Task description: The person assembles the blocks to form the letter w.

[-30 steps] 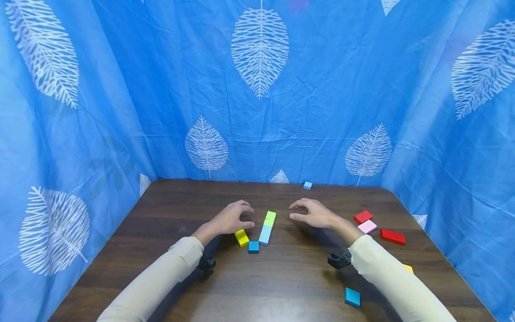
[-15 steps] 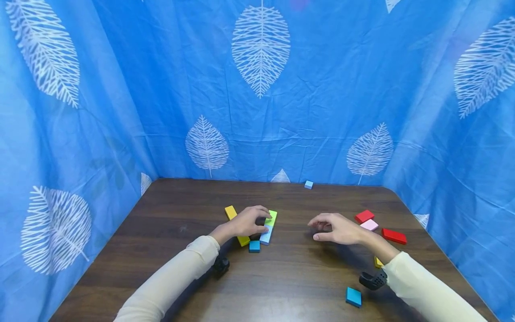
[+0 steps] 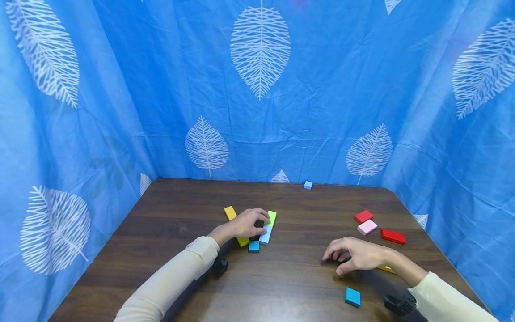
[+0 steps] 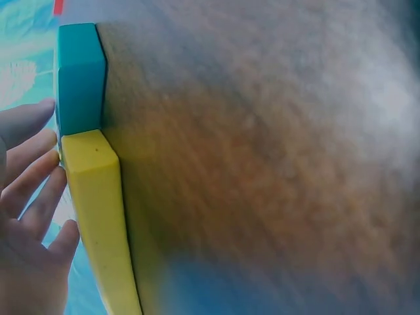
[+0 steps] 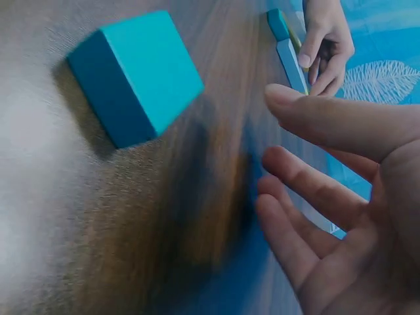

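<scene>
My left hand (image 3: 244, 223) reaches over a line of flat blocks, its thumb at the light blue block (image 3: 265, 235) and its fingertips by the light green block (image 3: 272, 216). Whether it touches them I cannot tell. Partly under that hand lie an orange-yellow block (image 3: 230, 212) and a yellow block (image 3: 243, 242); a small teal block (image 3: 254, 246) sits between the yellow and light blue ones. My right hand (image 3: 358, 253) hovers with loosely bent fingers and nothing in them. Just in front of it lies another teal block (image 3: 352, 297), larger in the right wrist view.
To the right lie a red block (image 3: 364, 216), a pink block (image 3: 367, 227) and a longer red block (image 3: 393, 236). A yellow piece (image 3: 387, 269) is partly hidden by the right wrist. A small light blue block (image 3: 307, 185) sits at the table's (image 3: 193, 192) back edge, before a blue curtain.
My right hand has moved right and towards me, from near the green block to near the separate teal block. My left hand moved right over the light blue and green blocks, then stayed.
</scene>
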`<move>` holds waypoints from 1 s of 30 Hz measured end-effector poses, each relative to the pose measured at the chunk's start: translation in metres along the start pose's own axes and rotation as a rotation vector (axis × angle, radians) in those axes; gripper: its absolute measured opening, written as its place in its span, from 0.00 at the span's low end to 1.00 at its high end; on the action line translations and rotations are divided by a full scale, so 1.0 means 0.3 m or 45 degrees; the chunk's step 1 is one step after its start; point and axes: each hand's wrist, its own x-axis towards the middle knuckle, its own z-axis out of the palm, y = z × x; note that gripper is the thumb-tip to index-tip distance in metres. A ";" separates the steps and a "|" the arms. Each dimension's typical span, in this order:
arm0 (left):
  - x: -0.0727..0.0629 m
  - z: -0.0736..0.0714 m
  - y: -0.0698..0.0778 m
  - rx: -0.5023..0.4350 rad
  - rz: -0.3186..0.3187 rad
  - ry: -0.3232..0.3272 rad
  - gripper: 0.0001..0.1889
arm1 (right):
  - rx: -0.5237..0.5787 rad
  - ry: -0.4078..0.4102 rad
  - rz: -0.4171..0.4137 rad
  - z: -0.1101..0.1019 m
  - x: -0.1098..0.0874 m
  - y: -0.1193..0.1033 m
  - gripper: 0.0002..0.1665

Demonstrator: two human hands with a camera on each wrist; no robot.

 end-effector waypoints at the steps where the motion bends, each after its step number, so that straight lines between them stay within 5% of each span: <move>1: -0.001 0.000 -0.001 -0.003 0.003 -0.004 0.18 | 0.021 -0.034 -0.008 0.003 -0.005 0.000 0.19; 10: -0.003 -0.007 -0.005 -0.014 0.013 -0.032 0.18 | 0.104 -0.300 -0.035 0.003 -0.032 0.009 0.28; 16: 0.000 -0.011 -0.001 -0.004 0.000 -0.038 0.18 | 0.051 -0.366 -0.041 0.016 -0.045 -0.004 0.30; 22: 0.003 -0.010 -0.001 0.010 -0.004 -0.037 0.18 | -0.032 -0.345 -0.100 0.032 -0.046 -0.004 0.23; 30: 0.002 -0.002 -0.002 -0.017 -0.022 -0.024 0.17 | -0.030 -0.151 -0.113 0.057 -0.034 0.011 0.14</move>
